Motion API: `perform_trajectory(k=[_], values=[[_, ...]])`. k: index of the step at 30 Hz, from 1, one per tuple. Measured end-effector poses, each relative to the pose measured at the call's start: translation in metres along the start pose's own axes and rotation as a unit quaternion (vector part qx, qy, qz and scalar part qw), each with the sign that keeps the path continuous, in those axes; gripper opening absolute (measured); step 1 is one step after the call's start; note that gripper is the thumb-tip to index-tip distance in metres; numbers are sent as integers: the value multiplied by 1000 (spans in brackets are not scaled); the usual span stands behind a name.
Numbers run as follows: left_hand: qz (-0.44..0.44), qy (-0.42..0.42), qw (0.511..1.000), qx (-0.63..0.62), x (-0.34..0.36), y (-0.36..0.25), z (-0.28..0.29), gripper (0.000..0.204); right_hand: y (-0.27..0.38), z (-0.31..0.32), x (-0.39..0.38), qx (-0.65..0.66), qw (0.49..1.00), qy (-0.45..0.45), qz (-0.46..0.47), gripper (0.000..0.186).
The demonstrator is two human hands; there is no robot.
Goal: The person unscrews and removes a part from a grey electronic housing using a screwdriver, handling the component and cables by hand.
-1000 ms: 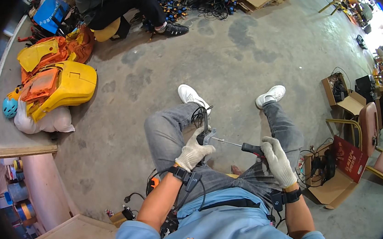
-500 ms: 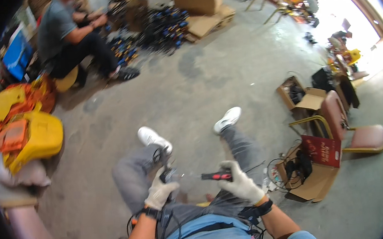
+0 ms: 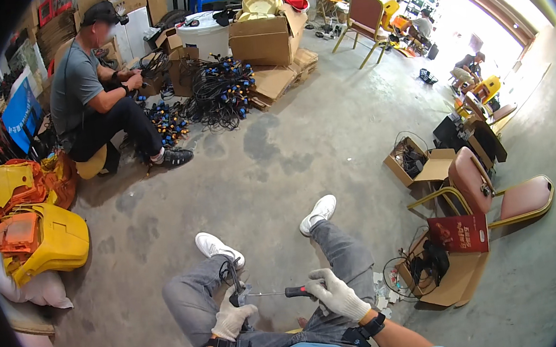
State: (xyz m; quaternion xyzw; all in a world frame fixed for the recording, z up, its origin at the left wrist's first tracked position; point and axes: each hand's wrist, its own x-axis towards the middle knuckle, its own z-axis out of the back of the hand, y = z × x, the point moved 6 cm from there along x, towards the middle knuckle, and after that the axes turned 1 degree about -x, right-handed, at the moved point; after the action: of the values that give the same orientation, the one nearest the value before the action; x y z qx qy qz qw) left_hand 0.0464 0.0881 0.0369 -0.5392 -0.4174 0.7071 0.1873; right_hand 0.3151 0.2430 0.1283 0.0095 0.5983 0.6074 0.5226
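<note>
My left hand (image 3: pixel 230 317), in a white knit glove, grips a small dark part with a grey bracket (image 3: pixel 241 295), with black cables (image 3: pixel 233 273) rising from it beside my left leg. My right hand (image 3: pixel 337 296), gloved the same way, is closed on the back end of a screwdriver (image 3: pixel 297 291) with a black and red handle. The screwdriver lies nearly level between my hands, its metal shaft reaching the grey bracket; the exact contact at the tip is too small to make out. Both hands are over my lap, between my grey-trousered legs.
A co-worker (image 3: pixel 82 85) sits at back left beside heaped cables (image 3: pixel 213 93). Yellow plastic shells (image 3: pixel 57 238) lie at left. An open box (image 3: pixel 431 272) and pink chairs (image 3: pixel 466 182) stand at right; cartons (image 3: pixel 258 41) are at back; other people (image 3: pixel 469 68) work near the bright doorway.
My head has lifted, so the room and co-worker show more fully and my hands sit lower in view. The screwdriver stays between my hands, its handle now more level.
</note>
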Motion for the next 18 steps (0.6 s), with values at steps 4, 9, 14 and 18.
perform_trajectory(k=[4, 9, 14, 18], values=[[-5, -5, 998, -56, 5, 15, 0, 79, -12, -2, 2, -69, 997, -23, 38, 72], [-22, 2, 1000, -10, 5, 8, -1, 82, 1, 2, -7, -90, 991, -22, 93, 69], [-30, -3, 1000, -5, 2, 1, 0, 84, 4, -1, -6, 13, 999, 13, -31, 68], [-30, 2, 999, 34, 4, 4, 0, 82, 2, 5, -7, -79, 983, -50, 159, 68]])
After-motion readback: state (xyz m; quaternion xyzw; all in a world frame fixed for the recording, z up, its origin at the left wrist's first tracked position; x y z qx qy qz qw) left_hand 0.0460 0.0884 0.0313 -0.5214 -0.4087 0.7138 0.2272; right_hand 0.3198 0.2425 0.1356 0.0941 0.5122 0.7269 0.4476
